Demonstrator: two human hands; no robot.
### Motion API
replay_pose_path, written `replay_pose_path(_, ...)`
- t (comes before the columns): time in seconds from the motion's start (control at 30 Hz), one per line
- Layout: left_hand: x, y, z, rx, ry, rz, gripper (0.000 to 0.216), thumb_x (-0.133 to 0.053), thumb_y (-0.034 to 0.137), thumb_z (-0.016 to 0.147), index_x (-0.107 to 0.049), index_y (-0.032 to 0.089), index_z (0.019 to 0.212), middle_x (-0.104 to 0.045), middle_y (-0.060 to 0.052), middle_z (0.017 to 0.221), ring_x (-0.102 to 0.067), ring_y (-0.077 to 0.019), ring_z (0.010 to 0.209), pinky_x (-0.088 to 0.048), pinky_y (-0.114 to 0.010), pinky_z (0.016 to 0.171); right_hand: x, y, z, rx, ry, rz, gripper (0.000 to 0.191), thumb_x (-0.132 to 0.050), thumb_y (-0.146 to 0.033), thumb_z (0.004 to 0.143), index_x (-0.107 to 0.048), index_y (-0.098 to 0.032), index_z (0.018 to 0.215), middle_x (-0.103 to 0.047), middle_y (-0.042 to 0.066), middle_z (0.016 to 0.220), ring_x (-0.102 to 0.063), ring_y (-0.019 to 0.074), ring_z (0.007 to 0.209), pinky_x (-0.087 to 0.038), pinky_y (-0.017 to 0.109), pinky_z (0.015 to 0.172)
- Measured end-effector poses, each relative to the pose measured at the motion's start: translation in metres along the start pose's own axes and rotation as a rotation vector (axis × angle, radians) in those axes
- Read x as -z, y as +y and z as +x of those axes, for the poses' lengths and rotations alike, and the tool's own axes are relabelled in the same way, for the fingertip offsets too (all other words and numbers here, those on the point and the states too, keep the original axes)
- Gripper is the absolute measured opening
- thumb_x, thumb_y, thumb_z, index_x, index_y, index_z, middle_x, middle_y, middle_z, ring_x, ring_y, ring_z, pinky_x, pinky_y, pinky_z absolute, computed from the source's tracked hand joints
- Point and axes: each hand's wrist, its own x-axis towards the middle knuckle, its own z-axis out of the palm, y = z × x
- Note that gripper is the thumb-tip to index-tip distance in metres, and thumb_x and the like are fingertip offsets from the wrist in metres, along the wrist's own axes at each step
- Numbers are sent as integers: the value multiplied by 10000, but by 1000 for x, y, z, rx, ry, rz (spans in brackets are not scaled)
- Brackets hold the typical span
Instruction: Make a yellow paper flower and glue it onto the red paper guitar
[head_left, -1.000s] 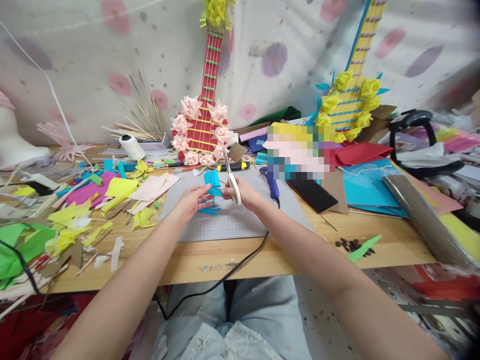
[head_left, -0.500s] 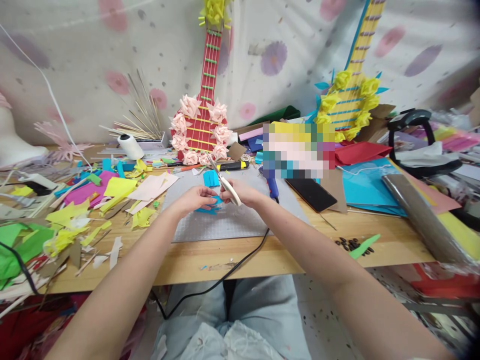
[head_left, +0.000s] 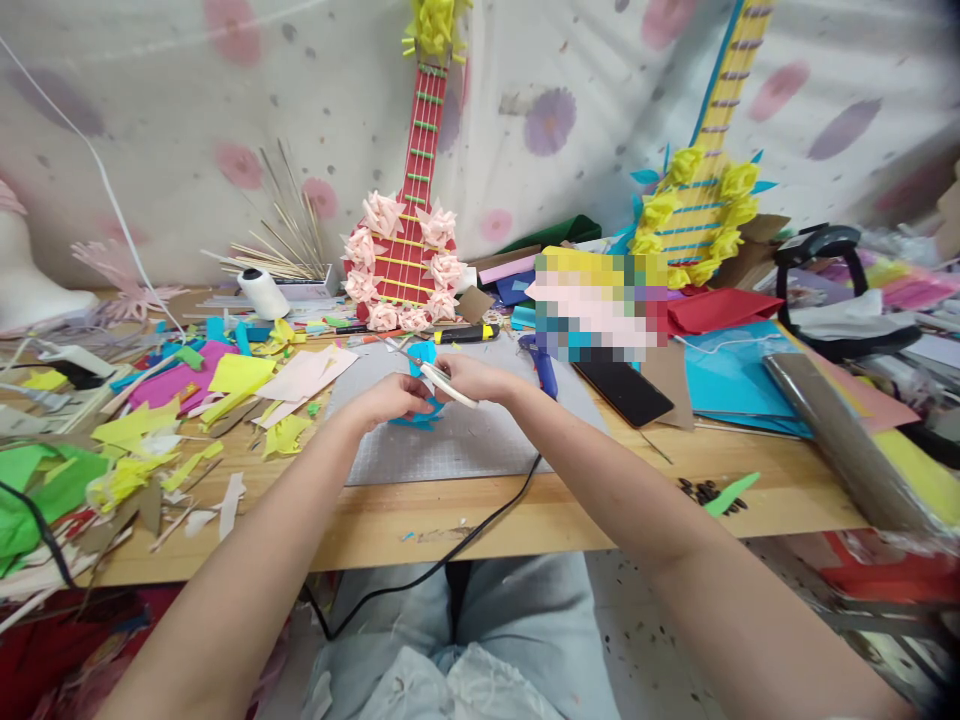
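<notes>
Over the grey cutting mat (head_left: 480,455), my right hand (head_left: 471,380) is closed on a pair of scissors (head_left: 448,384) with white handles. Their blades point up and to the left. Just to the left, my left hand (head_left: 395,398) has its fingers closed on a small piece of blue paper (head_left: 433,408), partly hidden by the fingers. More blue paper (head_left: 424,354) lies on the mat behind the hands, and blue scraps (head_left: 411,424) lie below the left fingers.
A blue glue gun (head_left: 541,366) rests at the mat's right, near a black phone (head_left: 626,388). Behind stand a red paper guitar (head_left: 405,262) with pink flowers and a yellow one (head_left: 690,215). Paper scraps (head_left: 240,375) cover the left side. A black cord (head_left: 480,525) crosses the front edge.
My right hand and the scissors have shifted slightly left, and the blades have swung further left. My left hand stays almost where it was.
</notes>
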Motion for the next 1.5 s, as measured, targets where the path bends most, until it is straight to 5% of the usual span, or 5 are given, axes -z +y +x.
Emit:
replay_pose_path(0.13, -8, -14, 1, -52, 217, -412, 152, -708, 103, 528, -615, 135, 644, -604, -1, 602, -552, -107, 547, -464, -272, 614, -7, 7, 0, -26, 154, 327, 280, -636, -301, 600, -429, -176, 741, -488, -40, 647, -447, 73, 547, -362, 205, 509)
replay_pose_path(0.23, -16, -23, 3, -89, 269, -847, 141, -667, 73, 599, -574, 150, 673, -609, 3, 637, -593, -117, 622, -494, -310, 699, -14, 15, -9, -38, 249, 498, 312, -565, -437, 687, -405, -186, 780, -486, -32, 656, -450, 77, 525, -375, 224, 514)
replay_pose_path(0.43, -27, -24, 5, -171, 201, -1236, 90, -595, 88, 714, -569, 174, 718, -641, 1, 735, -620, -129, 781, -478, -332, 811, -24, 30, -35, -26, 194, 82, 401, -579, -528, 653, -430, -182, 788, -481, -28, 697, -443, 106, 628, -347, 238, 567)
replay_pose_path(0.9, -35, -24, 10, -148, 158, -1354, 68, -558, 117, 762, -595, 173, 750, -626, 5, 684, -584, -107, 682, -469, -277, 743, -24, 17, -45, -83, 204, -413, 497, -488, -645, 698, -464, -187, 888, -583, 29, 734, -532, 153, 648, -269, 235, 528)
replay_pose_path(1.5, -34, -25, 12, -120, 115, -1376, 71, -541, 162, 788, -606, 172, 760, -643, -13, 746, -580, -113, 696, -457, -267, 686, -20, 9, -47, -132, 250, -481, 515, -474, -659, 704, -520, -181, 889, -616, 50, 723, -546, 158, 651, -249, 236, 534)
